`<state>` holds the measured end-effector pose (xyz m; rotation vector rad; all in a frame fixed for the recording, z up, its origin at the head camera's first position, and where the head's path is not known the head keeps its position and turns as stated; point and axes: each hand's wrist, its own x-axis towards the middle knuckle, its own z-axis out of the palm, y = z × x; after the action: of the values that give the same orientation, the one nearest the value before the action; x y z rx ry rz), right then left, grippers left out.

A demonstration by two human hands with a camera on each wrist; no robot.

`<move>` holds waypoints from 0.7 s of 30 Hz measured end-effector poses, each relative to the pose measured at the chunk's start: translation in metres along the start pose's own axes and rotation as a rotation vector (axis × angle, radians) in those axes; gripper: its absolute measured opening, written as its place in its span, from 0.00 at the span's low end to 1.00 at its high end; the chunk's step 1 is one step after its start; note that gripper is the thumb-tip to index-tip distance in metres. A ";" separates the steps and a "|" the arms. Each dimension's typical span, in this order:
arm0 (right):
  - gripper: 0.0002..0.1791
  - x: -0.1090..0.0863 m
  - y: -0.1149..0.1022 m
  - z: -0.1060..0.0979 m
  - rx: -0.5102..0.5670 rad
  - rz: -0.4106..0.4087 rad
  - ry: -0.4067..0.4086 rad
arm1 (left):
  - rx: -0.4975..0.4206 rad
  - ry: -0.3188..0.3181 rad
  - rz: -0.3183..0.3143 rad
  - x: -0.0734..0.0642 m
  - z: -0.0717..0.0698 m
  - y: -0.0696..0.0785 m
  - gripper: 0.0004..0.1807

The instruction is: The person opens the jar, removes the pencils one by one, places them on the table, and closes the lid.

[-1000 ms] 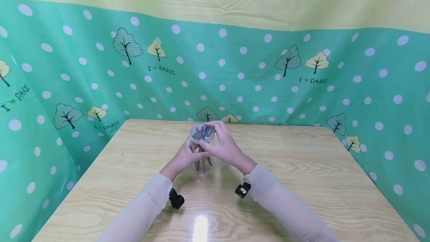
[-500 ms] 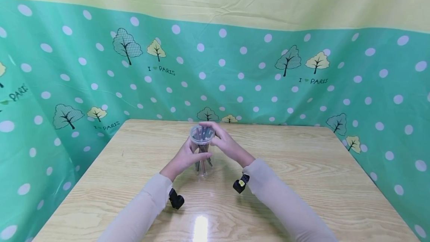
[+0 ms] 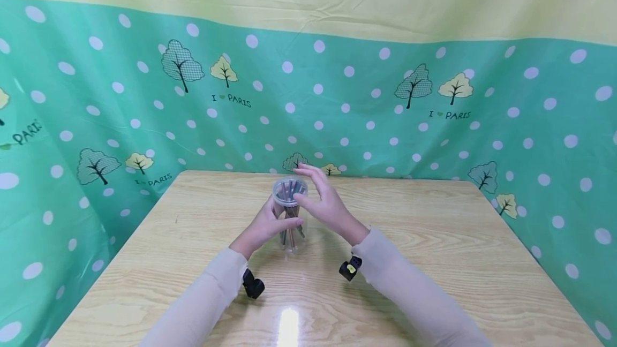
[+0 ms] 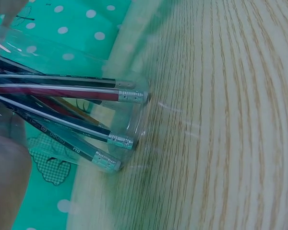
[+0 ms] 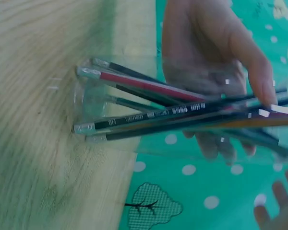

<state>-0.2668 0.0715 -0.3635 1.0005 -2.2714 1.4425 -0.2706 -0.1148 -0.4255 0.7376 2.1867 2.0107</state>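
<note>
One clear jar [image 3: 283, 202] within curled left fingers [image 5: 209, 146]

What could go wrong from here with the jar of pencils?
1. Slip: only the left hand clearly grips the clear jar, so it might tip if that hold loosens.
2. Knock: the right hand is close to its top, fingers apart, and could jolt it.
3. Spill: the pencils lean at different angles and might fall out on a tip, though I can't tell whether the top is covered.
</note>
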 end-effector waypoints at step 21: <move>0.37 -0.016 -0.010 0.014 -0.267 -0.005 0.144 | -0.018 -0.036 -0.032 -0.008 0.003 0.027 0.48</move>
<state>-0.2462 0.0630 -0.3724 0.7937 -2.2772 1.1302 -0.2552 -0.1148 -0.4021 0.7259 2.1441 1.9836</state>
